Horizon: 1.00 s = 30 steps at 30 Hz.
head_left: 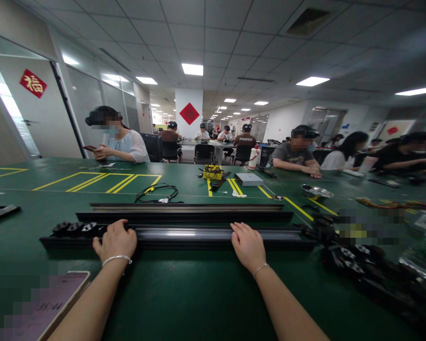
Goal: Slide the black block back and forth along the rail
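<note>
A long black channel (184,235) with a shiny greyish strip inside lies crosswise in front of me. Small black parts with pale patterned tops (74,228) stand in a row in its left end. My left hand (117,241) is over the channel beside these parts, its fingers bent and closed; whatever they hold is hidden under the hand. Farther right, my right hand (247,246) rests on the channel with fingers stretched over it, holding nothing I can see. A second long black channel (184,215) lies parallel just behind.
More small black parts (362,260) are heaped at the right. A phone (62,303) lies at the near left. Behind the channels are a black cable (156,192), a yellow device (213,171), a grey box (248,179) and a metal bowl (317,191). People sit across the green table (184,293).
</note>
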Each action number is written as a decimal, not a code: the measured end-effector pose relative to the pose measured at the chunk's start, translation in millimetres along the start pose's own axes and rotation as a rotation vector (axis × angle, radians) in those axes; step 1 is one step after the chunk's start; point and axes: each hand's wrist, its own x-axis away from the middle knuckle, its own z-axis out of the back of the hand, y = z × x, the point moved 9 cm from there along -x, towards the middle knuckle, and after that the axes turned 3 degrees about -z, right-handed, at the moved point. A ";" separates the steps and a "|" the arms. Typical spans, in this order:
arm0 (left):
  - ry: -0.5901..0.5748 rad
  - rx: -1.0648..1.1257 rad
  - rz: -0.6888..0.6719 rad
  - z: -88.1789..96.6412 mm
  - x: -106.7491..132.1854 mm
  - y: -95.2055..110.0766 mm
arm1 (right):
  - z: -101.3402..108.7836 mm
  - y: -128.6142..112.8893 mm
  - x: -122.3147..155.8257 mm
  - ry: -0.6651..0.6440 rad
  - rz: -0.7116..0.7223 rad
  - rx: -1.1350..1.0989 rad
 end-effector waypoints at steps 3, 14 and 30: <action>-0.006 0.002 -0.003 0.0 0.3 0.9 | 0.2 0.0 0.1 -0.001 0.001 -0.005; -0.004 -0.030 -0.017 1.7 2.4 4.2 | -0.3 -0.5 -0.2 0.002 0.001 0.010; -0.021 -0.010 -0.027 -0.9 -0.8 2.1 | -0.5 1.0 -0.2 0.009 -0.001 -0.011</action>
